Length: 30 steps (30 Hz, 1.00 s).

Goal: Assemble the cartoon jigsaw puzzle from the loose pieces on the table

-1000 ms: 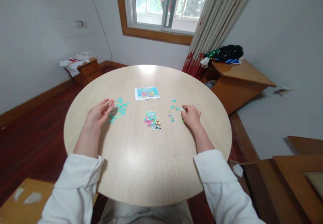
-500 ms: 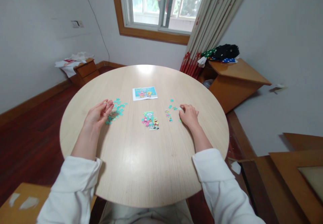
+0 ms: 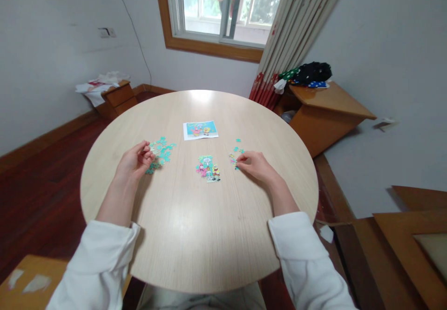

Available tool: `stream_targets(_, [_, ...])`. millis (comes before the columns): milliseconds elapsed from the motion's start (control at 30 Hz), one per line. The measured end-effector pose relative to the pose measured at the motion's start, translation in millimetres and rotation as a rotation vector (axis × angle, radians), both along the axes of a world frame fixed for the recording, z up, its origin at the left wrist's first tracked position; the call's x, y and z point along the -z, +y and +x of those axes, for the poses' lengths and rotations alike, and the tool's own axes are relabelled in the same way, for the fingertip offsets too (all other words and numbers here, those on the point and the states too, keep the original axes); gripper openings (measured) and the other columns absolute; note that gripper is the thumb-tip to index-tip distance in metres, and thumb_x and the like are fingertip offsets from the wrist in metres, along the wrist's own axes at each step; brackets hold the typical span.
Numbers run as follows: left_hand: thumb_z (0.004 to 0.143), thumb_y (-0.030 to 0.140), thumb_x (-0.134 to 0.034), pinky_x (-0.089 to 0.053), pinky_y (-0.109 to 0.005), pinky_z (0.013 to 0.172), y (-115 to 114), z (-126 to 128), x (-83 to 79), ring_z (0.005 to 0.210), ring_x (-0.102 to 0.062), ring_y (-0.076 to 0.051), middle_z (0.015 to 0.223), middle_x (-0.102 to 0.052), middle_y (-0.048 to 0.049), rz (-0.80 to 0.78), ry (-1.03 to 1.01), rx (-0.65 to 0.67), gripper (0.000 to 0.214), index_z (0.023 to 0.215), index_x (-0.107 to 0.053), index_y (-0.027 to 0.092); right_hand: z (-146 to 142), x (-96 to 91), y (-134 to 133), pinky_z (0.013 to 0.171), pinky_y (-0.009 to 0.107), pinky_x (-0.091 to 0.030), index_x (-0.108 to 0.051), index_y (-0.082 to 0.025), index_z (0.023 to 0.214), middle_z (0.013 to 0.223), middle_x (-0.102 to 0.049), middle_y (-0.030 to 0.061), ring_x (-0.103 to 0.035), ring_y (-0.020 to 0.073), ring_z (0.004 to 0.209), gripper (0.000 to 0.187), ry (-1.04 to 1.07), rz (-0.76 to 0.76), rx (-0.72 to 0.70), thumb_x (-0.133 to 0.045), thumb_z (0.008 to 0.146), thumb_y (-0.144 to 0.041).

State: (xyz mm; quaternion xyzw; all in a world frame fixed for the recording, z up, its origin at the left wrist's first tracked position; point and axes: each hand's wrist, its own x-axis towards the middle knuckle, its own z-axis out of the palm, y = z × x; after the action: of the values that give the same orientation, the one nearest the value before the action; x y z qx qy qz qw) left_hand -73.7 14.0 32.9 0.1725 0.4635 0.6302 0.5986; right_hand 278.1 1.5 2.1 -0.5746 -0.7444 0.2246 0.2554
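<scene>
A joined patch of cartoon jigsaw pieces [image 3: 208, 167] lies in the middle of the round wooden table [image 3: 195, 226]. My left hand [image 3: 135, 161] rests beside a heap of teal loose pieces [image 3: 159, 152], its fingers curled in a pinch on a small piece. My right hand [image 3: 254, 165] lies among a few scattered pieces [image 3: 237, 153] to the right of the patch, fingertips pinched together at a piece there. A printed reference picture [image 3: 200, 130] lies farther back on the table.
A slanted wooden cabinet [image 3: 328, 110] with dark spotted cloth [image 3: 309, 74] stands at the right, by a curtain [image 3: 293, 35] and window [image 3: 226, 7]. A small wooden box with papers [image 3: 111, 93] sits at the left wall. Wooden furniture [image 3: 412, 240] is at lower right.
My right hand has slid left, from the far side of the scattered pieces toward the joined patch. My left hand's fingers have curled in tighter beside the teal heap.
</scene>
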Motion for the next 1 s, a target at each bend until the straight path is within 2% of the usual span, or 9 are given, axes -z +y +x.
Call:
stream_targets(100, [0.087,0.007,-0.045,-0.033,-0.010,0.035,-2.7,2.2,-2.6,0.032,-0.033,-0.002,0.040,-0.037,0.0072,0.000,-0.076,0.002,0.027,0.061,-0.050,0.014,-1.3,-1.0,-0.8,0.073,0.031,-0.046,-0.069,-0.017,0.080,0.079,-0.069,0.0043,-0.061,0.0173,0.077,0.015,-0.039,-0.038,-0.013,-0.070,0.069,-0.027])
stream_targets(200, [0.086,0.009,-0.046,-0.031,-0.011,0.036,-5.5,5.8,-5.1,0.032,-0.030,-0.002,0.040,-0.033,0.0081,0.007,-0.089,0.028,0.027,0.060,-0.048,0.015,-0.2,-0.8,0.3,0.072,0.030,-0.045,-0.069,-0.018,0.082,0.080,-0.068,0.0032,-0.060,0.0169,0.078,0.018,-0.064,-0.044,-0.006,-0.073,0.066,-0.026])
stream_targets(400, [0.086,0.009,-0.042,-0.029,-0.013,0.036,-7.4,18.8,-1.7,0.033,-0.029,-0.002,0.039,-0.031,0.0077,-0.015,-0.121,0.097,0.029,0.058,-0.045,0.015,0.7,-1.6,-0.6,0.071,0.029,-0.044,-0.068,-0.018,0.079,0.078,-0.067,0.0024,-0.059,0.0162,0.076,0.010,-0.076,-0.089,0.008,-0.068,0.071,-0.024])
stream_targets(600, [0.084,0.009,-0.046,-0.028,-0.014,0.036,-6.3,34.4,8.9,0.033,-0.030,-0.003,0.039,-0.032,0.0074,-0.105,-0.045,0.166,0.026,0.058,-0.046,0.015,0.1,-4.6,-2.8,0.068,0.028,-0.042,-0.065,-0.018,0.080,0.076,-0.064,0.0014,-0.057,0.0157,0.073,0.010,-0.076,-0.116,-0.018,-0.064,0.072,-0.025])
stream_targets(733, [0.081,0.009,-0.049,-0.029,-0.014,0.038,-6.0,35.4,12.3,0.034,-0.031,-0.004,0.039,-0.034,0.0070,-0.094,-0.029,0.210,0.025,0.057,-0.044,0.015,-1.0,-7.2,-3.6,0.066,0.028,-0.040,-0.063,-0.018,0.079,0.073,-0.061,0.0000,-0.054,0.0149,0.070,0.011,-0.082,-0.124,-0.018,-0.065,0.070,-0.024])
stream_targets(1000, [0.082,0.010,-0.049,-0.029,-0.014,0.038,-4.3,33.2,15.4,0.034,-0.031,-0.004,0.039,-0.034,0.0074,-0.091,-0.020,0.208,0.025,0.058,-0.046,0.014,-2.8,-6.0,-3.6,0.063,0.026,-0.038,-0.057,-0.018,0.073,0.067,-0.057,-0.0014,-0.051,0.0129,0.065,0.007,0.017,-0.177,-0.051,-0.061,0.071,-0.023])
